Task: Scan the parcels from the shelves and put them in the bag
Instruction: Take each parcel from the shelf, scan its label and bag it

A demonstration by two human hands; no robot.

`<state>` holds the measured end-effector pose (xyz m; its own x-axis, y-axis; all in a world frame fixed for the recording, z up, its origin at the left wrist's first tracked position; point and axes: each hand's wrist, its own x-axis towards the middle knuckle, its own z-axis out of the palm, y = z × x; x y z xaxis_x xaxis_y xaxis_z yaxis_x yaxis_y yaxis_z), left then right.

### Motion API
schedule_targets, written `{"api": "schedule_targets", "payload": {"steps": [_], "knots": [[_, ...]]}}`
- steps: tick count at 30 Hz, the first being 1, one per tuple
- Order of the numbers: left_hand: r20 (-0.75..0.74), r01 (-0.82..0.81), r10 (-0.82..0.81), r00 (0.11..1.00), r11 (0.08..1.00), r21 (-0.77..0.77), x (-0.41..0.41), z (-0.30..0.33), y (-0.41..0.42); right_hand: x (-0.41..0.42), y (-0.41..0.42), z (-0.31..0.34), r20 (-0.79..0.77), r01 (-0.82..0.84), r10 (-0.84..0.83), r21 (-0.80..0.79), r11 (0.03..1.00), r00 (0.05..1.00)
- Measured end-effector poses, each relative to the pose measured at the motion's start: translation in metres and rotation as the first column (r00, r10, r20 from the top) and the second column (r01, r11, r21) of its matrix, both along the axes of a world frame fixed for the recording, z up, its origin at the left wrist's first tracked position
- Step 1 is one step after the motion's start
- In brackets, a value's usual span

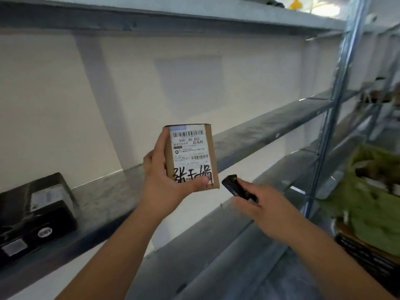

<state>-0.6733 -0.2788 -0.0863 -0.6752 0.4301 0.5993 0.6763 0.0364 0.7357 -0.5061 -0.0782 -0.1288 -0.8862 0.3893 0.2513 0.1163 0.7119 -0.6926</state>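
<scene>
Head view, centre of frame: left hand [164,169] holds a small cardboard parcel [190,155] upright in front of the shelving. Thumb pressed on the lower edge of the front face, fingers curled round the left side and back. The white shipping label [189,148] faces the camera; barcode at the top, printed code "530- D5 A33" below it, large black handwritten characters across the bottom.

Just right of and below the parcel: right hand [257,204] grips a small black handheld scanner [237,187], fingers wrapped round its body. The scanner's front end points up and left at the parcel's lower right corner, close to it but not touching.

Lower left: black parcel [36,213] with pale labels lies on the grey metal shelf [104,195].

Right edge: green bag [376,200], crumpled, behind the blue-grey shelf upright [329,118]; contents blurred, cannot tell.

Top right: small yellow object [294,3] on the uppermost shelf, blurred.
</scene>
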Motion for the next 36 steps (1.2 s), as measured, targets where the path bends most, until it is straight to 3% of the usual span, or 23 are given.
{"api": "schedule_targets", "payload": {"steps": [8,16,23,28,36], "knots": [[0.179,0.441,-0.419,0.89,0.891,-0.109,0.071,-0.065,0.034,0.11,-0.028,-0.058,0.031,0.306,-0.305,-0.051,0.951,0.952],[0.383,0.732,-0.647,0.659,0.67,-0.127,0.154,-0.133,0.085,0.221,-0.038,-0.127,0.302,0.653,-0.612,-0.052,0.755,0.731],[0.517,0.828,-0.684,0.515,0.554,-0.092,0.223,-0.167,0.161,0.297,-0.001,-0.153,0.386,0.782,-0.726,0.018,0.624,0.57],[0.57,0.848,-0.67,0.476,0.521,-0.097,0.262,-0.188,0.236,0.338,0.056,-0.167,0.411,0.827,-0.78,0.098,0.553,0.472],[0.609,0.84,-0.633,0.478,0.532,-0.107,0.309,-0.214,0.337,0.379,0.151,-0.183,0.438,0.832,-0.802,0.185,0.523,0.407]]}}
